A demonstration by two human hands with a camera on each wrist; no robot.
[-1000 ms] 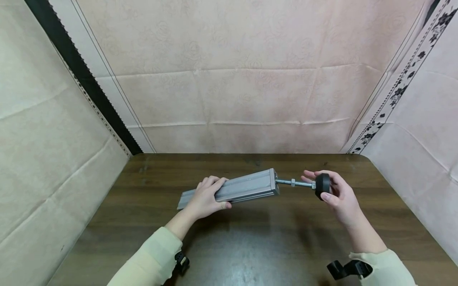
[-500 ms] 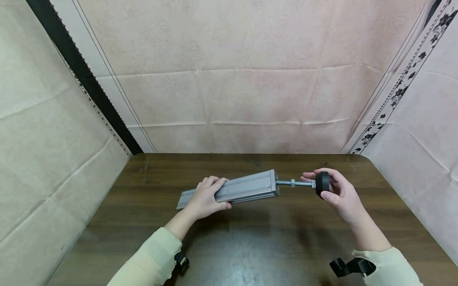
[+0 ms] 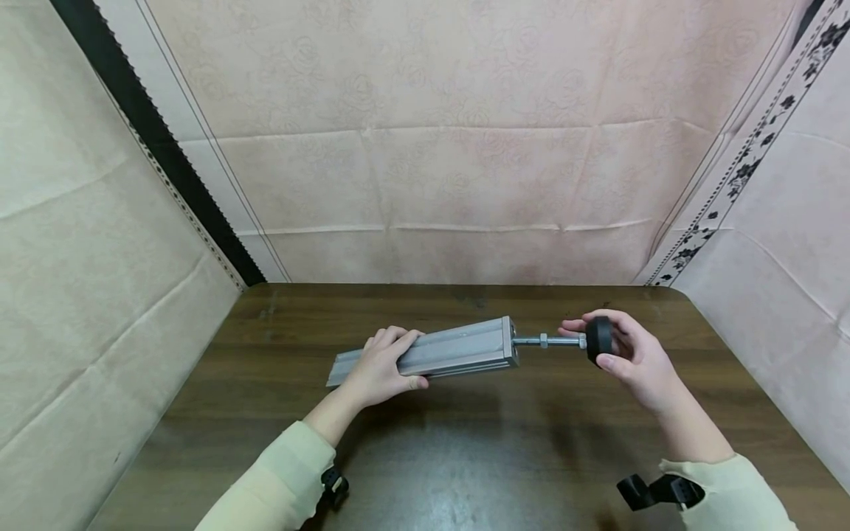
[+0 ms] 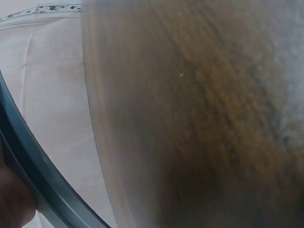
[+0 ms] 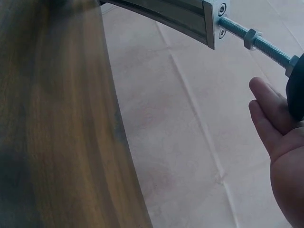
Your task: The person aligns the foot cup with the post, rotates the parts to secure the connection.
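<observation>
My left hand [image 3: 381,369] grips a grey aluminium profile [image 3: 458,348] across its left half, thumb along the near side. From the profile's right end plate sticks a threaded rod [image 3: 530,341] with a hex nut [image 5: 251,39] partway along. A round black foot [image 3: 599,339] caps the rod's outer end. My right hand [image 3: 634,361] pinches that foot between thumb and fingers, two other fingers stretched out behind the rod. In the left wrist view the profile [image 4: 42,175] and part of a finger show at the lower left.
The brown wooden table [image 3: 432,457] lies beneath both hands. Pale cloth [image 3: 425,184] hangs behind it and on both sides. Black wrist mounts [image 3: 654,493] sit at both sleeves.
My right hand has risen slightly at the foot and its forearm has shifted a little to the right. The left hand and profile stay nearly in place.
</observation>
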